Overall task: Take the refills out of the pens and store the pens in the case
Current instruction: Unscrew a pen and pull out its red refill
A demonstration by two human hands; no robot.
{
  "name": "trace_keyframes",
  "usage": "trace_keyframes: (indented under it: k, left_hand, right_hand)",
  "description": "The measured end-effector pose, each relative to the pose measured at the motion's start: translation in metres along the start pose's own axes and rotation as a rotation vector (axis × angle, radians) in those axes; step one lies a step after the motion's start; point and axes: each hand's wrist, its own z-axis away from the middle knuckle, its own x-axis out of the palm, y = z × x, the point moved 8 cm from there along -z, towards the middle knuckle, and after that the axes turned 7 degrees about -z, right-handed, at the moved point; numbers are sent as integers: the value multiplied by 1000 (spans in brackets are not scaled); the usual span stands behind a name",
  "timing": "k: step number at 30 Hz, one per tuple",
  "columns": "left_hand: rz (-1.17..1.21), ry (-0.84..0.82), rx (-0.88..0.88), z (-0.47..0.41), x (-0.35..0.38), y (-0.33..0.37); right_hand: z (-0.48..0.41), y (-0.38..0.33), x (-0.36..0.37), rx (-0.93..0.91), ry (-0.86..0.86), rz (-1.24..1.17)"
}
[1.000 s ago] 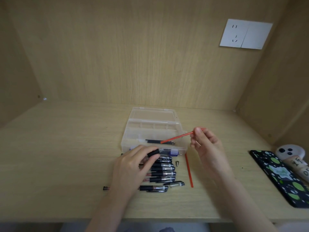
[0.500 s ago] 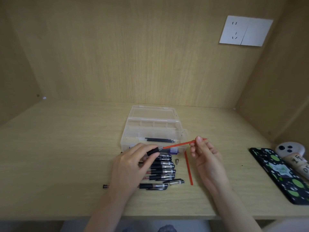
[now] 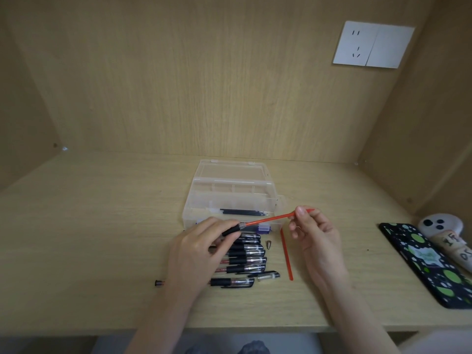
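My left hand [image 3: 196, 254] grips a black pen barrel [image 3: 231, 229] just in front of the clear plastic case [image 3: 229, 200]. A red refill [image 3: 268, 220] sticks out of the barrel's right end, and my right hand [image 3: 313, 233] pinches its far end. Black refills [image 3: 244, 213] lie inside the open case. Several black pens [image 3: 246, 256] lie in a row on the desk under my left hand. Another red refill [image 3: 286, 254] lies on the desk to the right of the pens.
A small metal pen tip [image 3: 269, 244] and a loose clear cap [image 3: 268, 276] lie by the pens. A phone in a dotted black case [image 3: 424, 261] and a white plush toy [image 3: 444, 233] sit at the right edge. Wooden walls enclose the desk; a wall socket [image 3: 373, 44] is up right.
The red refill has dropped lower and now lines up with the barrel in my left hand, its left end in the barrel. My right hand moved down and slightly toward me.
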Motion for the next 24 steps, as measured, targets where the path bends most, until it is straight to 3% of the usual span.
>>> trace_keyframes:
  k: [9, 13, 24]
  left_hand:
    - [-36, 3, 23, 1, 1, -3]
    - [-48, 10, 24, 0, 1, -2]
    - [11, 8, -7, 1, 1, -2]
  right_hand:
    - [-6, -21, 6, -92, -6, 195]
    - [-7, -17, 7, -49, 36, 239]
    - [-3, 0, 5, 39, 125, 34]
